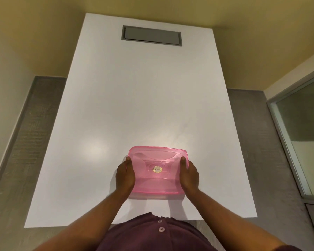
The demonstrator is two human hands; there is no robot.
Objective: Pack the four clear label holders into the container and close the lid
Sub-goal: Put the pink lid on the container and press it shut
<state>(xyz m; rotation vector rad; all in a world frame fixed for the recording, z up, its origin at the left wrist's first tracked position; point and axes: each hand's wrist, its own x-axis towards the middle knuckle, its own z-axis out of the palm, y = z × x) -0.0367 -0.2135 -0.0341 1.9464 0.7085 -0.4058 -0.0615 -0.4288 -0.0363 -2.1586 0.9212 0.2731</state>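
White desk (134, 105) carrying pink container (157, 185), lid (158, 160) sitting on; left hand (125, 175), right hand (189, 175) gripping sides, fingers clamping container.

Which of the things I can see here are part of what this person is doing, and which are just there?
Part of the job:
- pink container, lid on top
- left hand and right hand, gripping its two sides
- label holders: none visible

Just there:
- white table
- grey hatch set into its far end
- glass panel at the right
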